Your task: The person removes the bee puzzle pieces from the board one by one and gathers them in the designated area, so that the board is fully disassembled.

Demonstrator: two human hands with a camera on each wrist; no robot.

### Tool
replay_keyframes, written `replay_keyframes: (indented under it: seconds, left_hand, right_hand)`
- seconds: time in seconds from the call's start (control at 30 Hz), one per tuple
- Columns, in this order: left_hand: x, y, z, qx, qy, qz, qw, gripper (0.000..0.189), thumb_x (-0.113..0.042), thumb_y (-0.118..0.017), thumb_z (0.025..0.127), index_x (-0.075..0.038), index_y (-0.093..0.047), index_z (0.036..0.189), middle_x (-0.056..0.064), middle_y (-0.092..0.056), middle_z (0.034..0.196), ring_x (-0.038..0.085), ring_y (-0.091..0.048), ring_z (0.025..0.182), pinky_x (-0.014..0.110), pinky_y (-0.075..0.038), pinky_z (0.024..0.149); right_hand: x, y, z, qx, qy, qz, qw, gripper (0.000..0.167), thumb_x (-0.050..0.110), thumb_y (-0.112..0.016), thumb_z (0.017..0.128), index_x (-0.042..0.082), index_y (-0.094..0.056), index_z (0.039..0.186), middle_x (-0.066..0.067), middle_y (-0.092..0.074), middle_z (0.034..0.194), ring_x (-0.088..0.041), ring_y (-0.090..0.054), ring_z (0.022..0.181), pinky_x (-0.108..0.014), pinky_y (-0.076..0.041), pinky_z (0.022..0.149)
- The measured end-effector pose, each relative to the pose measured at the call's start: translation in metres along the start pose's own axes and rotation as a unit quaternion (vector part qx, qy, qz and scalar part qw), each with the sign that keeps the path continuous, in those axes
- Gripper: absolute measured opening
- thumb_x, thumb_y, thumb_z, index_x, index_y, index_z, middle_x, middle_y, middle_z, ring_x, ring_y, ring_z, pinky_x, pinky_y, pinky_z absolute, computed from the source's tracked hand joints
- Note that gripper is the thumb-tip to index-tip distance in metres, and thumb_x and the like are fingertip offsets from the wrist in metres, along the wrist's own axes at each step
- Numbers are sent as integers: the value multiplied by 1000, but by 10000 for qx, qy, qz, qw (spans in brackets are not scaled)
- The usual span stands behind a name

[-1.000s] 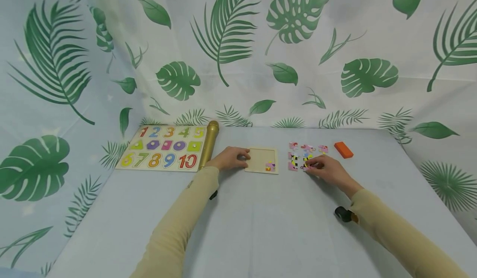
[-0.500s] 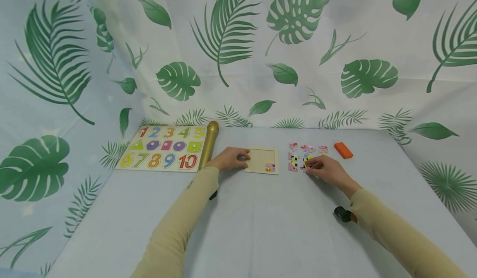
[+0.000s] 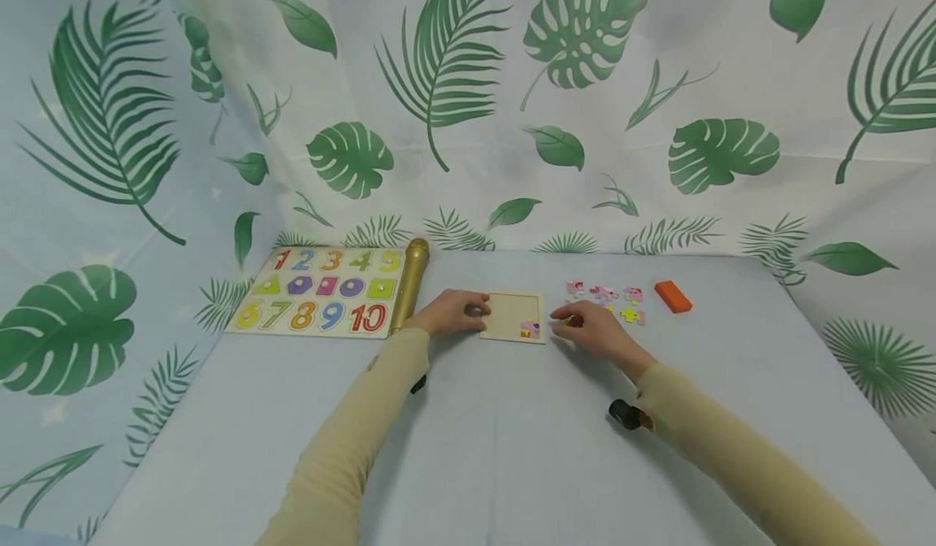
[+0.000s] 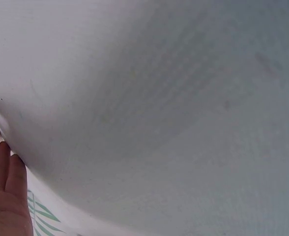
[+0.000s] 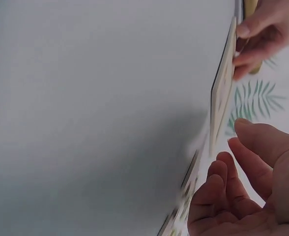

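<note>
My left hand point(image 3: 457, 310) grips the left edge of a shallow wooden puzzle tray point(image 3: 504, 296), its thumb and fingers along that side. One pink puzzle piece point(image 3: 530, 329) sits in the tray's near right corner. Just off the tray's right edge is my right hand point(image 3: 588, 327), thumb and fingertips pointing left towards it. In the right wrist view, the thumb point(image 5: 257, 137) and index finger stand slightly apart; I cannot tell whether a piece is between them. Several loose puzzle pieces point(image 3: 633, 294) lie behind the right hand, some hidden by it.
An orange block point(image 3: 673, 296) lies right of the loose pieces. On the left are a number-and-shape board point(image 3: 314, 290) and a gold microphone-like stick point(image 3: 411, 282) along its right side. Leaf-print cloth point(image 3: 468, 83) hangs behind the pale tabletop point(image 3: 512, 448).
My right hand has moved left from the loose pieces to the tray's right edge, uncovering a yellow-and-pink piece. The left hand and the tray have stayed in place.
</note>
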State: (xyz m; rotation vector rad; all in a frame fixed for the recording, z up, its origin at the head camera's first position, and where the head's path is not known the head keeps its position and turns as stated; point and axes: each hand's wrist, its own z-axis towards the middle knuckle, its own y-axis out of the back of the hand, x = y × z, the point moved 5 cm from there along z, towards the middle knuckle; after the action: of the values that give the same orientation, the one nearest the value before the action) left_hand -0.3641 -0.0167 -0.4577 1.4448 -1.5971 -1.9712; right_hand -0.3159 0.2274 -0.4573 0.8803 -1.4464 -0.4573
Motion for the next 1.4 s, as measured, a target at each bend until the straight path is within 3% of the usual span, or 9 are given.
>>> replay_keyframes:
  seconds: [0.4, 0.7, 1.1, 1.4]
  left_hand:
    - [0, -2, 3, 33, -50, 124, 9999, 32, -19, -73, 89, -8, -69, 119, 6, -52, 143, 21, -46, 134, 31, -34, 113]
    - [-2, 0, 3, 70, 18, 160, 9998, 33, -19, -73, 89, -8, -69, 120, 5, -52, 144, 21, -45, 135, 32, -33, 114]
    - [-1, 1, 3, 105, 87, 114, 9998, 32, -19, -73, 89, -9, -69, 120, 5, -51, 145, 20, -45, 135, 32, -33, 114]
    - [-1, 0, 1, 112, 56, 132, 9998, 32, -19, -73, 89, -9, -69, 119, 6, -51, 145, 21, -45, 135, 32, -33, 114]
  right_hand:
    - [24, -24, 19, 408, -87, -234, 9989, 43, 23, -73, 89, 3, -64, 126, -17, -53, 123, -28, -53, 102, -37, -50, 82]
    - [28, -25, 22, 321, 124, -430, 9985, 39, 19, -74, 87, 1, -66, 121, -15, -58, 115, -28, -55, 97, -37, -51, 80]
    - [34, -27, 23, 595, 44, -410, 9974, 37, 17, -70, 91, 4, -64, 125, -9, -63, 108, -25, -54, 98, -39, -50, 89]
    - [39, -28, 23, 718, 279, -523, 9957, 34, 14, -68, 92, 2, -64, 124, -10, -63, 108, -25, -53, 98, -41, -49, 89]
